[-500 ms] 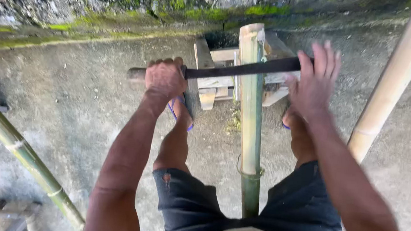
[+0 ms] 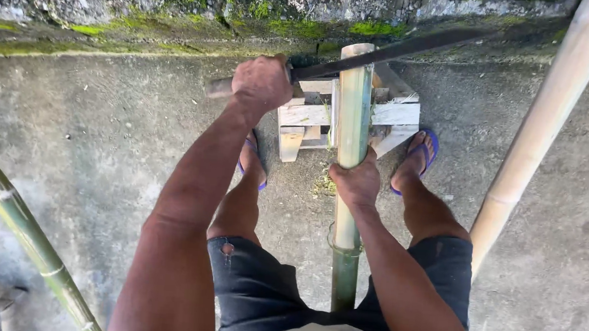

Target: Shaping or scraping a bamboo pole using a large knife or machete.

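Concrete floor (image 2: 102,145) carries one wooden block (image 2: 388,113) bracing one green bamboo pole (image 2: 354,100), clasped by the right hand (image 2: 355,183), while the left hand (image 2: 262,84) fists one long blade (image 2: 399,50) (two other poles flank)

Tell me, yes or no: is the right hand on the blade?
No. The right hand grips the green bamboo pole, while the left hand holds the long blade's handle.
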